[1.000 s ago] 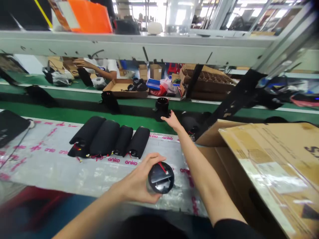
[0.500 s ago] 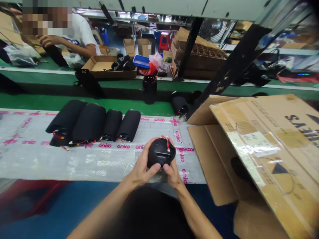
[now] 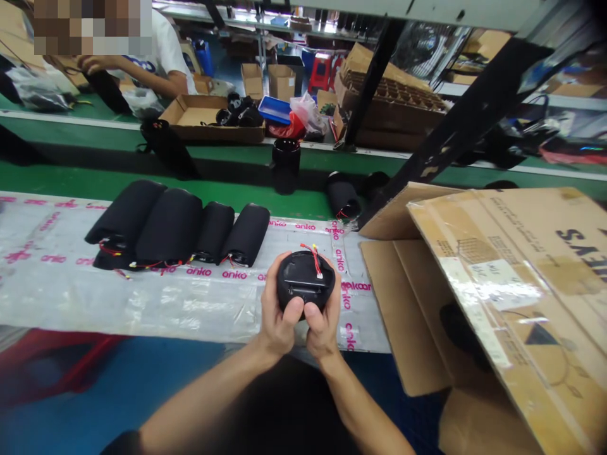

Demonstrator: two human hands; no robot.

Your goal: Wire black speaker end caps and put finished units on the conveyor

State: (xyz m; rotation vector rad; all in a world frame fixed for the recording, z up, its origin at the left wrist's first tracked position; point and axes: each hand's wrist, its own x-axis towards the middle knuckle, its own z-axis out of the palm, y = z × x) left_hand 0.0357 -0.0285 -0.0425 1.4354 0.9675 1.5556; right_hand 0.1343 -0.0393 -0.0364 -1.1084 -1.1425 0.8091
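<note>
Both my hands grip a round black speaker body (image 3: 303, 275), its end face turned up toward me. Red wires with small connectors (image 3: 317, 260) stick out of that face. My left hand (image 3: 279, 316) wraps the left side, and my right hand (image 3: 326, 316) wraps the right side. The two thumbs press close together on the near edge; the other fingers curl round the sides and are partly hidden. Left of my hands, several black fabric-covered cylinders (image 3: 168, 227) lie side by side on the plastic-covered bench (image 3: 190, 309), with wires showing at their near ends.
An open cardboard box (image 3: 535, 272) fills the right side, something black inside it. Slanted black posts (image 3: 455, 120) rise beyond. A black cylinder (image 3: 286, 165) stands on the green surface. Across the bench, a person in a white shirt (image 3: 165, 47) sits near a shallow carton (image 3: 190, 117).
The speaker body has tilted so that more of its end face shows. My thumbs have moved closer together on its near edge. The camera view has shifted slightly.
</note>
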